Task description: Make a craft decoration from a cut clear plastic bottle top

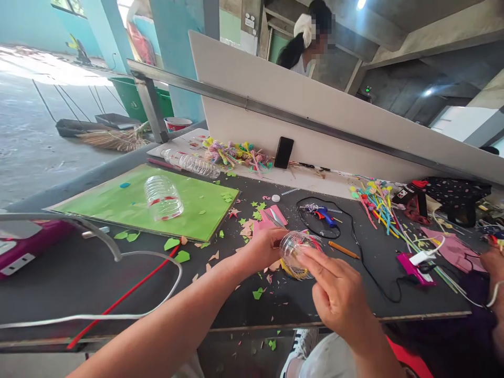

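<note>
A clear, ribbed plastic bottle piece [293,252] is between my two hands over the dark table. My left hand [263,249] grips its left side, with the fingers partly hidden behind it. On its right side my right hand [336,286] presses with the fingers together, the thumb lower down. Red and yellow strips show through and around the plastic. Just beyond my left hand lie scissors [274,217] on pink paper [262,224]. A blue glue gun [326,216] and an orange-brown stick [344,249] rest to the right.
Another cut bottle [163,198] lies on a green sheet [197,218], with a clear bottle [192,163] behind. Paper scraps surround my hands. A phone [284,152] leans on the white partition [244,118]. Cables and a purple power strip [415,269] lie right, near another person's hand [494,261].
</note>
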Demonstrator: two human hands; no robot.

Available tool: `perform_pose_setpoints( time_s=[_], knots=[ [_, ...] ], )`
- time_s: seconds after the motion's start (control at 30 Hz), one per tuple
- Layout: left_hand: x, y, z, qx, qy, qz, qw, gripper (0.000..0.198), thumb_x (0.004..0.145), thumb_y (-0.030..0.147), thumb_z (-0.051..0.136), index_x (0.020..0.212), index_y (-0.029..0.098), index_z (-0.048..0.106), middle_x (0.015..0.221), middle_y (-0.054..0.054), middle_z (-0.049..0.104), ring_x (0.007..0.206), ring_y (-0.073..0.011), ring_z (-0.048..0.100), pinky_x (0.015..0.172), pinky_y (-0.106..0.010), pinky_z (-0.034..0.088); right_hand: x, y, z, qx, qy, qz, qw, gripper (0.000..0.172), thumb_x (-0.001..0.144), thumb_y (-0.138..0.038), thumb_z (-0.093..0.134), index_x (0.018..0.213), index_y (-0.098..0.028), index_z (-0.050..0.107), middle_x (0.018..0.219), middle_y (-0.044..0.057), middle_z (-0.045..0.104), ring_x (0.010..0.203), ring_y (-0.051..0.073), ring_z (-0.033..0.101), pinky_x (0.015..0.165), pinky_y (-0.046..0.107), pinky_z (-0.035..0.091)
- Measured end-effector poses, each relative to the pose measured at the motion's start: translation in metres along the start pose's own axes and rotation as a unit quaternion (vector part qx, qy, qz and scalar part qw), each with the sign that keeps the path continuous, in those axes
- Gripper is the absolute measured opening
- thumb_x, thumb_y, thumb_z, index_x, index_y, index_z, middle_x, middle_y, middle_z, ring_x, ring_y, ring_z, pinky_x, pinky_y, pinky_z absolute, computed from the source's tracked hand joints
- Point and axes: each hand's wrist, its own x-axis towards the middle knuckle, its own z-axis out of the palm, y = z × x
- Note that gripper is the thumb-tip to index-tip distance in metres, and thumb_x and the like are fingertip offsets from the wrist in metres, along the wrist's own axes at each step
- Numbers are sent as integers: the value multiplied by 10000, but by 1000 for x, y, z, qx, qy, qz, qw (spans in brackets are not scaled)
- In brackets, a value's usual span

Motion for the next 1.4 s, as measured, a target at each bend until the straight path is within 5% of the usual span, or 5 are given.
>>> perform_pose_setpoints(
  time_s=[0.73, 1.0, 1.13, 1.23, 1.4],
  knots=[
    [-1, -7, -5, 106, -19, 6, 994, 413, 704, -1, 516, 1020, 164, 724, 1002, -70, 741, 904, -180, 666, 800, -247, 522, 7, -9, 9, -122, -242, 96, 958, 649, 801, -21, 429, 1389, -268, 547, 1456, 36, 541, 825, 217, 745, 712, 361, 595],
    [0, -3, -7, 9, -52, -58, 997, 187, 745, 156, 631, 899, 144, 738, 808, -19, 735, 778, -181, 639, 713, -235, 508, 6, -5, 10, -98, -224, 83, 966, 684, 795, 20, 404, 1403, -268, 531, 1524, 51, 449, 891, 233, 753, 770, 383, 612],
    [1, -1, -6, -67, -99, -125, 985, 174, 725, 181, 670, 883, 124, 717, 800, -9, 726, 754, -171, 638, 711, -247, 502, 3, -1, 7, -56, -153, 80, 983, 755, 790, 29, 401, 1495, -242, 390, 1561, 79, 391, 1042, 252, 712, 852, 391, 597],
    [1, -2, -6, -158, -88, -170, 969, 318, 693, 196, 743, 1003, 138, 705, 884, -22, 737, 833, -183, 659, 795, -280, 513, -1, 4, 7, 28, 6, 86, 996, 804, 817, 34, 383, 1551, -255, 228, 1566, 113, 385, 1204, 247, 623, 941, 396, 554],
    [-1, 2, -11, -320, -52, -222, 920, 432, 626, 223, 857, 1020, 138, 702, 977, -70, 733, 891, -190, 684, 903, -340, 518, -3, 14, 23, 174, 203, 168, 949, 658, 887, -21, 391, 1505, -232, 313, 1451, 184, 513, 1014, 195, 682, 724, 295, 573]
  ],
)
